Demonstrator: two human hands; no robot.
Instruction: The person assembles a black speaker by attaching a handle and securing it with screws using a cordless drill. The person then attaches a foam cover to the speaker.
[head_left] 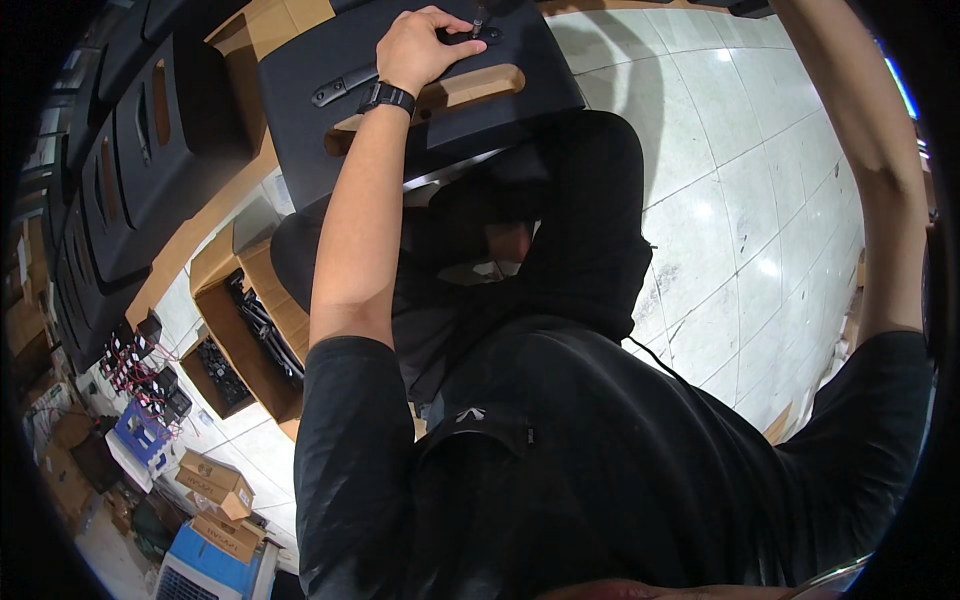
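A black panel or cabinet point(310, 100) lies in front of me, with a long slot point(470, 88) showing brown inside. A black strap handle point(345, 86) lies along it, above the slot, and its two ends show on either side of my left hand point(415, 48). My left hand is closed over the handle's middle, thumb and index finger around its right end. A small dark metal post point(479, 20), perhaps a screw or driver bit, stands upright at that end, beside the fingertips. My right arm reaches up past the top right edge, so its hand is out of view.
Several similar black cabinets point(190, 110) with slots stand in a row at left. Cardboard boxes point(235, 285) of black parts, a bundle of wired parts point(145, 375), small brown cartons point(215, 485) and a blue-and-white unit point(205, 565) are at lower left. Pale floor tiles point(730, 190) extend right.
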